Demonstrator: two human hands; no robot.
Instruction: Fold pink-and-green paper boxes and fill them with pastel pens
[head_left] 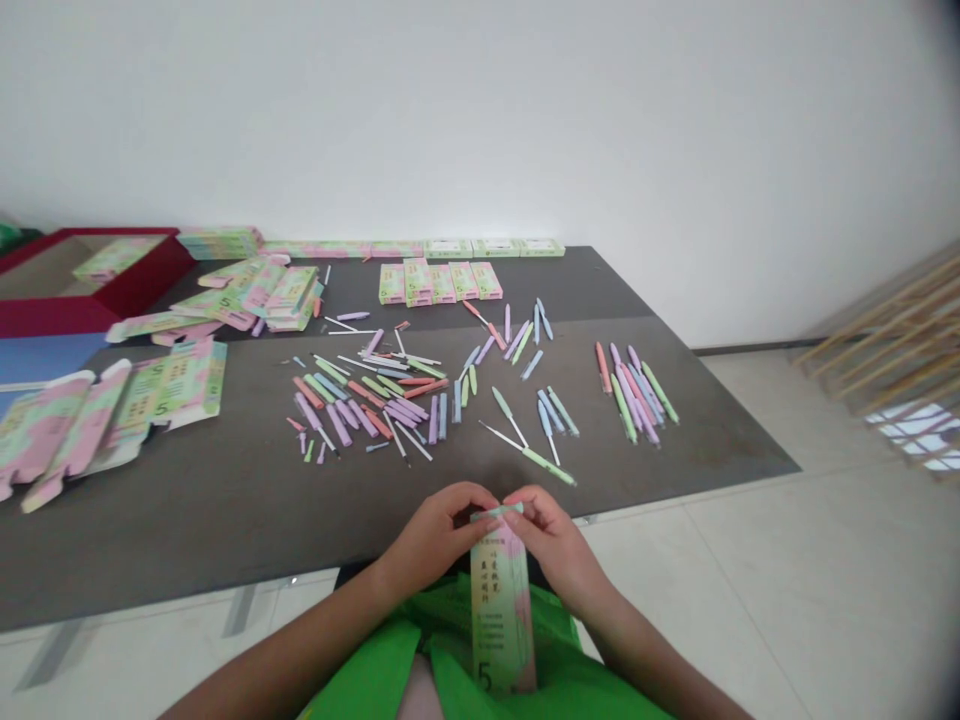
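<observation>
A pastel green and pink pen box [501, 610], printed with a large 5, stands upright in front of my body. My left hand [448, 532] pinches its top edge from the left. On the other side, my right hand [553, 545] has its thumb and fingers closed on the same top end. Both thumbs press close together there; whether the flap is fully tucked in cannot be made out. Just beyond my hands on the dark table [420, 510] lie a green pen [547, 465] and loose pen parts [375, 400] in purple, red, blue and green.
Assembled pens [637, 395] lie in a group at the right. Filled-looking boxes [441, 283] sit in a row at the back. Flat and half-folded cartons [180, 385] are heaped at the left, beside a dark red box [142, 285]. A white wall [480, 120] rises behind the table.
</observation>
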